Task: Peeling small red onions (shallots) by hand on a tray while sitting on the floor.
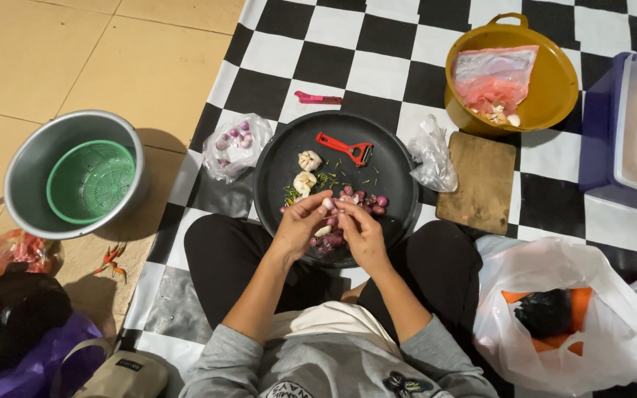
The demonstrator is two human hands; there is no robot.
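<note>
both forearms extend forward from the seated person's lap and converge over the near edge of a round black tray (399, 184) resting on a black-and-white checkered mat (385, 66). the left hand (300, 225) is angled inward with the wrist slightly bent, and its thumb and fingertips pinch a small pale shallot (328, 203) from the left side. the right hand (363, 234) mirrors it, knuckles up, with its fingertips closed on the same shallot from the right, so the two hands meet at the bulb and touch each other there. the shallot sits just above the tray surface, over a loose heap of purple shallots (363, 199) that spreads beneath and just beyond the fingers. farther up the tray lie two garlic bulbs (308, 161), some green trimmings, and a red peeler (344, 147) set at a slant. left of the tray, a clear bag of shallots (236, 144) rests on the mat; right of it lies a wooden cutting board (484, 180). a yellow basin (554, 81) stands above the board. on the tiled floor at far left, a metal bowl (27, 166) holds a green strainer (91, 180).
</note>
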